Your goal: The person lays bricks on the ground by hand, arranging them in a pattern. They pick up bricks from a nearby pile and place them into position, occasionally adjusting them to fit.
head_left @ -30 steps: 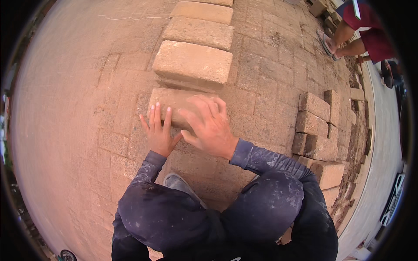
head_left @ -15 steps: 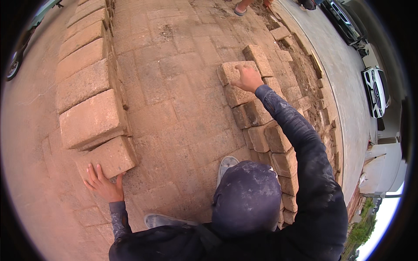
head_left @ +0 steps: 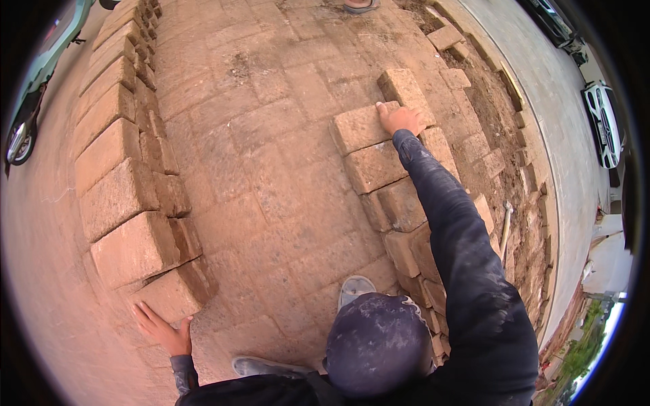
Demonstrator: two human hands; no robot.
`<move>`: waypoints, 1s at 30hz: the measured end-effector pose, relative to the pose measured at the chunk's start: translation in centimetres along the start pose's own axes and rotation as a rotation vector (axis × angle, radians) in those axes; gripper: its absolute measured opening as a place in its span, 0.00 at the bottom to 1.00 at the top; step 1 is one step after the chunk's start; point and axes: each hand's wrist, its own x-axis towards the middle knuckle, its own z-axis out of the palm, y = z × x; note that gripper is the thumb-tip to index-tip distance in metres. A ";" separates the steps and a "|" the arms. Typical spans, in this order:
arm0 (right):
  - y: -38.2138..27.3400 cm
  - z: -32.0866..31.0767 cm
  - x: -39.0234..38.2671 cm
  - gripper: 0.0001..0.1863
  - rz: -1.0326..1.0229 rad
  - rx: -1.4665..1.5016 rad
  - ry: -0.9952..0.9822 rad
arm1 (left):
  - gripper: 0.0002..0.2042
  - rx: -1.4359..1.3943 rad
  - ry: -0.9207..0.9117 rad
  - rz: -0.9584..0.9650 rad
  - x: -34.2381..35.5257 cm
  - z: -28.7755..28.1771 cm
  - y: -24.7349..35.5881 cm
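Observation:
My right hand [head_left: 401, 118] reaches far forward and lies on the top of a tan paving block [head_left: 362, 126] at the far end of a loose stack of blocks [head_left: 399, 203]; its fingers curl over the block's edge. My left hand [head_left: 161, 328] rests flat, fingers spread, against the near end block [head_left: 169, 294] of a long row of laid blocks [head_left: 112, 169] on the left. My dark knee [head_left: 379, 342] and a grey shoe [head_left: 353, 291] sit between the two.
Paved brick ground [head_left: 271, 155] spreads between the row and the stack. Bare soil and a concrete kerb [head_left: 535, 149] run along the right, with a tool handle [head_left: 506, 227] lying there. Another person's foot [head_left: 359, 5] is at the top. Parked cars stand far right.
A second ago both hands pressed on one block in front of me. Since then the view turned, my right hand stretched out to the stack's far block, and my left stayed by the row's end.

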 end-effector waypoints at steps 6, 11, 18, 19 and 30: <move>-0.2 0.7 3.2 0.60 -0.058 0.103 -0.063 | 0.62 0.021 -0.037 -0.020 0.4 0.0 0.6; -8.3 -1.8 1.8 0.57 -0.388 0.203 -0.050 | 0.62 0.018 -0.012 0.044 0.8 -0.2 0.5; -18.0 2.1 -7.7 0.61 -0.524 0.209 0.024 | 0.64 -0.005 -0.196 -0.044 0.0 -1.7 0.0; -17.8 2.1 -9.3 0.64 -0.450 0.162 -0.124 | 0.65 0.009 -0.208 -0.049 -0.3 -2.1 -0.2; -12.9 2.2 -12.5 0.70 -0.485 0.091 -0.234 | 0.63 -0.086 -0.134 -0.102 0.7 -2.2 0.8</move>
